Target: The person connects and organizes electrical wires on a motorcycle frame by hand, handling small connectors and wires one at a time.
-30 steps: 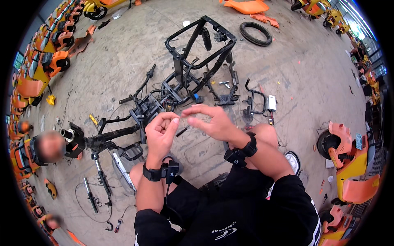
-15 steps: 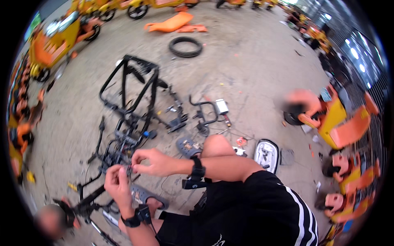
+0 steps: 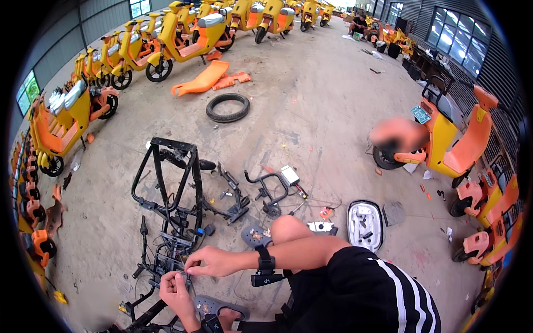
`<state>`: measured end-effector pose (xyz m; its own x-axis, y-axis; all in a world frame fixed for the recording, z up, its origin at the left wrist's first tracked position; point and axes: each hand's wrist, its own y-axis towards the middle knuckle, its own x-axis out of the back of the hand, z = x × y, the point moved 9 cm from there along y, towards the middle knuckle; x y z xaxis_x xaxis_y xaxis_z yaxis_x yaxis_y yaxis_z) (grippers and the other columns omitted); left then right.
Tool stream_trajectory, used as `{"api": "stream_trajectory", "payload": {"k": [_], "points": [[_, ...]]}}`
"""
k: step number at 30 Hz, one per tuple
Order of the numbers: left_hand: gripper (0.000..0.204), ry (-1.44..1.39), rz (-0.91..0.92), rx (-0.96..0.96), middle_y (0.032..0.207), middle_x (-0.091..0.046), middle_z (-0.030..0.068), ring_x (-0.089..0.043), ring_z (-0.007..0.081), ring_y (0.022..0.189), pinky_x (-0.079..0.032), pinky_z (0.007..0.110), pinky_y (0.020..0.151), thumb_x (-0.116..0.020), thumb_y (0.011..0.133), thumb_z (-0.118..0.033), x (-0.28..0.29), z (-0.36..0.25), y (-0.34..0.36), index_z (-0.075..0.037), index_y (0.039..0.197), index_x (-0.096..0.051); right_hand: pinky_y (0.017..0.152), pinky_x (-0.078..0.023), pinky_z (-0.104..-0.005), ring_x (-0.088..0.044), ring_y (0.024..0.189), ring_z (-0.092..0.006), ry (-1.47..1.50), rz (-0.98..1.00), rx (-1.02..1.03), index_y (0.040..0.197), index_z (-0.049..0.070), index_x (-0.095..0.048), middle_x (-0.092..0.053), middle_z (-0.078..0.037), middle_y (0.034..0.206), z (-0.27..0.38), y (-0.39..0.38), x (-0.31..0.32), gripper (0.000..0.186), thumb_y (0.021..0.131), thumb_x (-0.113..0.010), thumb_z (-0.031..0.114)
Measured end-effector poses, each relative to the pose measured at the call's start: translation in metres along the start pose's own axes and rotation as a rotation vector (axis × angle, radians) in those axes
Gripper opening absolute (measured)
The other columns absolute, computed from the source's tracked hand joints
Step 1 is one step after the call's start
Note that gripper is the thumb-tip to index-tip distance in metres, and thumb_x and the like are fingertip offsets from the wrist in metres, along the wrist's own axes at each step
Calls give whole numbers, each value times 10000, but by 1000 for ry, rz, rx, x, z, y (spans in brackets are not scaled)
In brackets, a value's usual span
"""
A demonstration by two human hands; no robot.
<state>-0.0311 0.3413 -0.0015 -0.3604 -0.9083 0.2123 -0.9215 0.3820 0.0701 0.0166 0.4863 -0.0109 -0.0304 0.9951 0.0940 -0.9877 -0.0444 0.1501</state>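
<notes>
Both hands meet over the black scooter frame (image 3: 166, 208), which lies on the concrete floor in front of me. My left hand (image 3: 176, 291) is closed in a pinch, thumb against fingers. Just to its right, my right hand (image 3: 214, 262) pinches too, its fingertips nearly touching the left ones. Whatever is between them is thin and too small to make out. Under the fingers sit the frame's brackets and cables (image 3: 166, 263). A handlebar (image 3: 143, 244) lies along the left of the frame, and a small blue part (image 3: 201, 231) shows near its middle.
Right of the frame lie a bent black tube bracket (image 3: 272, 191), a silver box with leads (image 3: 290, 176) and a grey-white tray (image 3: 365, 225) with small parts. Further off are a tyre (image 3: 227, 107) and orange panels (image 3: 204, 79). Yellow scooters (image 3: 191, 41) line the sides.
The view has tilted up, so more of the far scooters and windows shows and my hands sit lower in the picture. Both hands keep their pinch close together.
</notes>
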Motion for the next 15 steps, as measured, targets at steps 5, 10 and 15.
{"api": "stream_trajectory", "payload": {"k": [5, 10, 15], "points": [[196, 81, 28, -50, 732, -513, -28, -433, 39, 627, -329, 207, 536, -625, 869, 6, -10, -7, -7, 3, 1065, -630, 583, -432, -345, -541, 616, -183, -186, -34, 82, 972, 5, -672, -576, -89, 681, 0, 2, 11, 214, 902, -648, 205], [99, 302, 109, -272, 724, -565, 50, -491, 107, 598, -377, 239, 538, -661, 838, 30, -24, -24, -8, 24, 937, -668, 537, -413, -349, -537, 571, -168, -230, 43, 29, 910, -9, -673, -566, -86, 628, -2, 1, 10, 211, 864, -642, 195], [26, 359, 159, -316, 734, -567, 48, -490, 87, 604, -367, 233, 545, -659, 850, 21, -28, -21, -8, 36, 872, -660, 513, -398, -335, -506, 539, -146, -160, 88, -57, 894, -7, -679, -555, -57, 592, -8, 0, 12, 213, 836, -649, 196]]}}
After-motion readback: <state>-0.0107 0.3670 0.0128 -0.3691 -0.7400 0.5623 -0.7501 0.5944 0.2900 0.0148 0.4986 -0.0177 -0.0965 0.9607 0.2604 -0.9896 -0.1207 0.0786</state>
